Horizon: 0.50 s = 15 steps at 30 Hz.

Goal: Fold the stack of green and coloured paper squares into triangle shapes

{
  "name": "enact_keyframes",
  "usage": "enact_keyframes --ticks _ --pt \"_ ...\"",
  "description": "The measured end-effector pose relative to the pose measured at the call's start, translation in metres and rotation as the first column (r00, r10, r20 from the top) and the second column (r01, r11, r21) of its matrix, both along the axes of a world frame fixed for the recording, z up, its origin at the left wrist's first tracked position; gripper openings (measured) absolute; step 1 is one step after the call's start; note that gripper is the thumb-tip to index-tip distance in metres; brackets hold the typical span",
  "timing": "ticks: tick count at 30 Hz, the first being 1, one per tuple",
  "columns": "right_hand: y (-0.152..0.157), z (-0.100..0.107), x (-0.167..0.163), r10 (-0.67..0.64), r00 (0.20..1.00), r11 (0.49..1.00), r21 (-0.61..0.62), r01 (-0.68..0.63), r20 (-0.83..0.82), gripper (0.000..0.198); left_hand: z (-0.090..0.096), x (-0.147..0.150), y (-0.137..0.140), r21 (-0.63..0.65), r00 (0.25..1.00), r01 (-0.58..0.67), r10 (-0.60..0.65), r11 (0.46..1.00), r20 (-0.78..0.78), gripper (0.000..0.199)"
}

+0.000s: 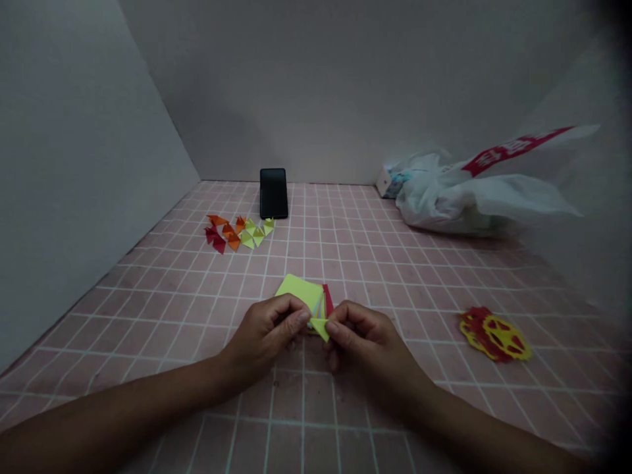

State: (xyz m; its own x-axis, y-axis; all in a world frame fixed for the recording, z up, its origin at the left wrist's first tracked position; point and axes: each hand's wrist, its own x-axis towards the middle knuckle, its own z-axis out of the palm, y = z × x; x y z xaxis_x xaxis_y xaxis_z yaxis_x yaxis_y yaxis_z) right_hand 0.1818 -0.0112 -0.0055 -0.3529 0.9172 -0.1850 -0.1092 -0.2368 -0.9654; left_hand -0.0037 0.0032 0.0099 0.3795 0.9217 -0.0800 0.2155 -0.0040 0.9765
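One folded lime paper [320, 327] lies between left grip [269, 330] and right grip [369, 334], both pinching it.

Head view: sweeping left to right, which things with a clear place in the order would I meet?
Two red folded pieces → black phone → small yellow-green triangle → right hand → red and yellow openwork discs.
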Motion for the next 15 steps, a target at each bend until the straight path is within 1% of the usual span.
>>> enact_keyframes --ticks 2,3,6,9,11,15 --pt "-0.002 0.001 -0.002 -0.056 0.998 0.998 -0.001 0.056 -0.019 0.027 -0.002 0.003 -0.002 -0.123 0.991 -0.007 0.024 0.992 0.131 0.018" --pt "-0.004 0.002 -0.003 -0.071 0.997 0.997 -0.014 0.071 -0.022 0.026 -0.003 0.004 -0.003 -0.155 0.984 0.007 0.021 0.988 0.177 0.019" --pt "-0.007 0.001 -0.006 -0.056 0.997 0.998 -0.033 0.054 -0.058 0.026 -0.005 0.007 -0.007 -0.190 0.972 0.028 0.018 0.981 0.234 0.019" --pt "-0.008 -0.001 -0.009 -0.008 0.995 0.999 -0.037 0.004 -0.104 0.025 -0.005 0.007 -0.009 -0.214 0.982 -0.001 0.042 0.977 0.186 0.023" --pt "-0.008 -0.002 -0.010 0.015 0.995 1.000 -0.025 -0.018 -0.102 0.024 -0.003 0.005 -0.009 -0.210 0.989 -0.009 0.040 0.978 0.143 0.023" --pt "-0.008 -0.003 -0.011 0.034 0.995 0.999 -0.016 -0.036 -0.094 0.024 0.001 0.001 -0.007 -0.104 0.997 0.013 -0.006 0.995 0.071 0.025"
